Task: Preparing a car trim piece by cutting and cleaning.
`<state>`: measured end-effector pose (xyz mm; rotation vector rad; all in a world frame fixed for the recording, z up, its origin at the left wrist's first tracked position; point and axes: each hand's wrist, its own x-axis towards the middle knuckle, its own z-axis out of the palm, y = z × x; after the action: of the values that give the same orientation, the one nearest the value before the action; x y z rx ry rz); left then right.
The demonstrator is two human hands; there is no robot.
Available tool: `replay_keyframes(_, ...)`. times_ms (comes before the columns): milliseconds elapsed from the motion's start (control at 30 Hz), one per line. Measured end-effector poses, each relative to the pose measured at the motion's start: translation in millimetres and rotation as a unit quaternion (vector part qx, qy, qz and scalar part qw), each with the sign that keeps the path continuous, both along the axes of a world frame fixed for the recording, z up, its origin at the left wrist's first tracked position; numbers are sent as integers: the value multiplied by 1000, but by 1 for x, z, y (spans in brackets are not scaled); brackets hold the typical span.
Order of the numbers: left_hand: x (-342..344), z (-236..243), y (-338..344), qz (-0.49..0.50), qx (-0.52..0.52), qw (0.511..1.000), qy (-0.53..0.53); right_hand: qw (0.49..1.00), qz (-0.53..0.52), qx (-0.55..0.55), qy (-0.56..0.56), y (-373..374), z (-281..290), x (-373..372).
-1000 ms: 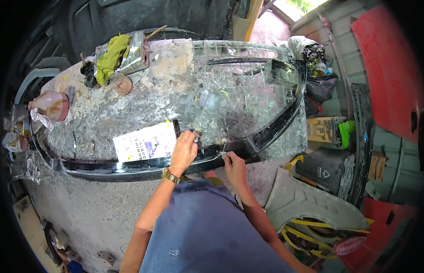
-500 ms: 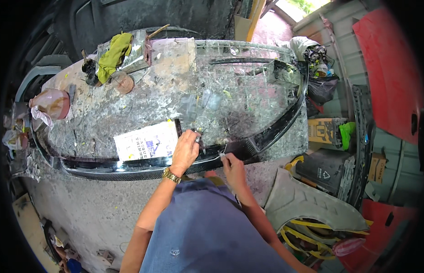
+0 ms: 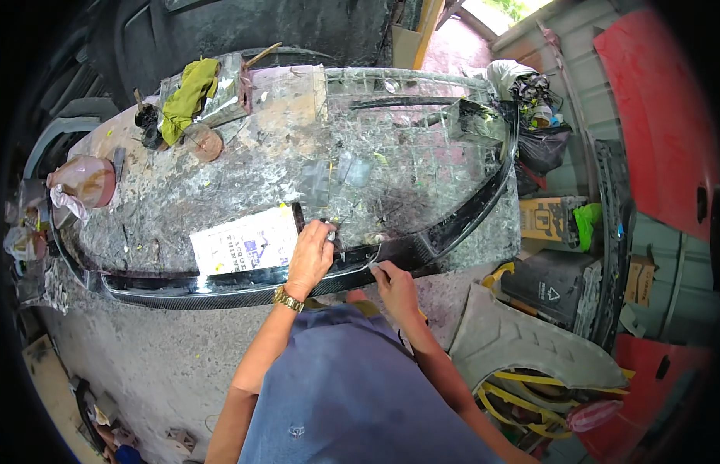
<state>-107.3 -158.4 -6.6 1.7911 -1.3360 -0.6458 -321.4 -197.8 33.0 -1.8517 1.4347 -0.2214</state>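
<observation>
Along the bench's near edge, find the long black strip, curving up toward the left and right edges, with a carbon-like weave on its near face. See the left hand laid across its middle stretch, with fingers bent past the inner side; cannot tell that grip's state, with fingertips partly hidden. See the right hand at the outer side, with thumb and forefinger pinched together, gripping a small white piece right by the strip.

For such fine work, probably best to steady the strip with the left hand, pinch lightly with the right, and move in short, even passes along the surface. Press gently, so as not to mark the gloss; watch the contact between the 2 hands.

Mind the bench's near edge, and avoid leaning in, for fear of nudging the strip. Watch the white tin, lying just left of the left hand, close to the strip's inner side. For wider travel, favour the bench's middle, beyond the strip. Swing less to the right, with a grey panel standing off the near right corner.
</observation>
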Motion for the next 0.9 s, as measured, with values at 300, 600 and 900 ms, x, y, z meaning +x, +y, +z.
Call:
replay_keyframes(300,-1,-2,0,3,3,1000,4,1000,-5,-15,17,-4,4,0)
replay_keyframes(600,-1,2,-1,6,7,1000,10,999,-4,-19,-48,-3,-6,0)
replay_keyframes(900,5,29,20,19,13,991,132,974,-130,88,-160,-22,4,-45)
